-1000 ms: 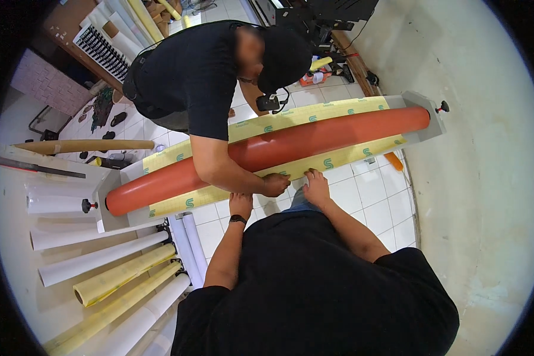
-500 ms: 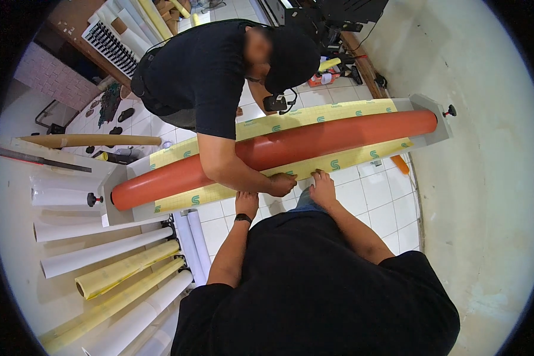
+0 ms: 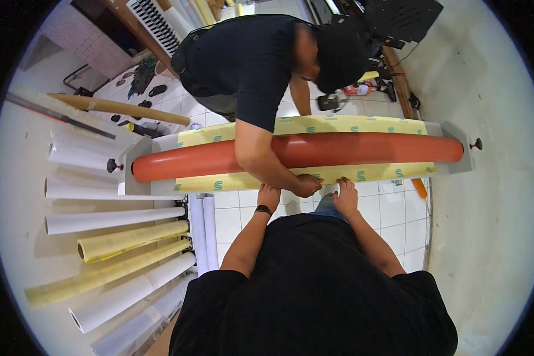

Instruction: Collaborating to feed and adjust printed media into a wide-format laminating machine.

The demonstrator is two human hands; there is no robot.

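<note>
A long red-orange roller [image 3: 362, 148] lies across grey end brackets in front of me. Beneath it passes a yellow sheet of backing paper [image 3: 249, 180] with a green printed pattern. Along the sheet's near edge, my left hand [image 3: 269, 196] grips it, fingertips partly hidden by a co-worker's forearm. My right hand [image 3: 346, 197] is closed on the same edge, a little to the right. Between my hands, the co-worker's hand [image 3: 307, 186] also touches the edge, its arm reaching over the roller.
A co-worker in black [image 3: 243, 65] leans over the roller from the far side. White rolls [image 3: 118, 221] and yellow rolls [image 3: 133, 239] project from the left wall. A cardboard tube [image 3: 124, 109] lies behind. Black knobs [image 3: 476, 144] stick out at both roller ends. A wall stands at right.
My view has turned, so the roller now looks more level and the scene sits farther right. My hands and the co-worker's hand remain at the sheet's near edge.
</note>
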